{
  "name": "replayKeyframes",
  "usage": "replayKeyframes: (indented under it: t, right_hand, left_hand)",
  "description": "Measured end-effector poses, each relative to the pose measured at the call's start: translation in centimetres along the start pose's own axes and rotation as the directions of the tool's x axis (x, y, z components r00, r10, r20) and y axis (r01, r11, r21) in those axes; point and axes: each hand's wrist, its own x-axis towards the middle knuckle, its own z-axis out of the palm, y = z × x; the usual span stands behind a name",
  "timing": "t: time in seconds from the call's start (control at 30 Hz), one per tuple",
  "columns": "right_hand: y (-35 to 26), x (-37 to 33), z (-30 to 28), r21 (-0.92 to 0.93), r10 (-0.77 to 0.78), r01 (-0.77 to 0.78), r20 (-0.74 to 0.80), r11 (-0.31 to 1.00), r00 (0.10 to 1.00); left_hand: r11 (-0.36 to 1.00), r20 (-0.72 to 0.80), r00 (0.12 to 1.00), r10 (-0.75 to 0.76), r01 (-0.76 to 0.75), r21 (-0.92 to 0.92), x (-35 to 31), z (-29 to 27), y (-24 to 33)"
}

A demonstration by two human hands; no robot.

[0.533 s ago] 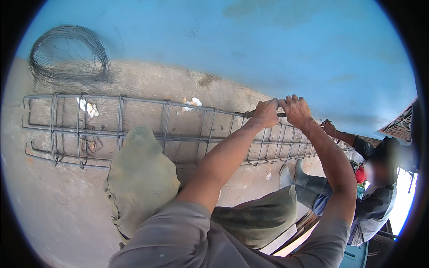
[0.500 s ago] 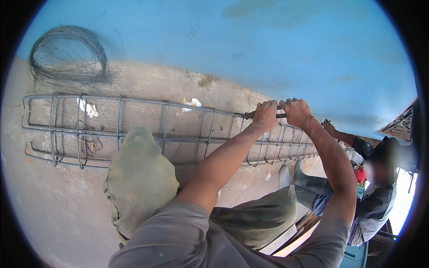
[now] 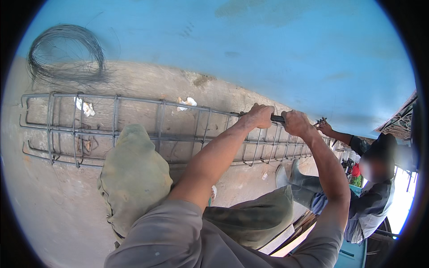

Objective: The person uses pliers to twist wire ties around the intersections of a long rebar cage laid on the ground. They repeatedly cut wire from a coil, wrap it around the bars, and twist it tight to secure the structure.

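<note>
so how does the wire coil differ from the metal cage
The wire coil is round and loosely looped; the metal cage is long and boxy. The coil's strands are thin, while the cage's bars are thicker. The coil is smaller than the cage. Both look grey.

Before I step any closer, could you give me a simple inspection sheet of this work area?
Surface: concrete floor, stained in places.
Things being worked on: long steel-bar cage on the floor; a dark rod held over its wall-side edge, contact unclear.
Clutter: white scraps at the cage, a loose wire coil near the wall, boards at the lower right.
Hands: left hand and right hand both closed around the rod, slightly apart.
Cables: nothing seen.
Surroundings: blue wall behind the cage; a co-worker on the right, one arm stretched toward the cage's far end.
</note>
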Motion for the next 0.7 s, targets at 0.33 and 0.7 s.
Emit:
replayKeyframes:
  t: [0.33,0.7]
  right_hand:
    - [2.6,-7.3,13.1,0.934,0.133,-0.305,0.284,0.186,0.950]
    - [-15.7,-14.1,38.7,0.677,0.077,0.059,-0.003,-0.734,0.997]
  left_hand:
    - [0.891,-0.670,0.681,-0.296,-0.057,-0.450,-3.7,10.5,0.2]
    - [0.533,0.221,0.926,-0.305,0.359,-0.766,-9.4,26.4,-1.7]
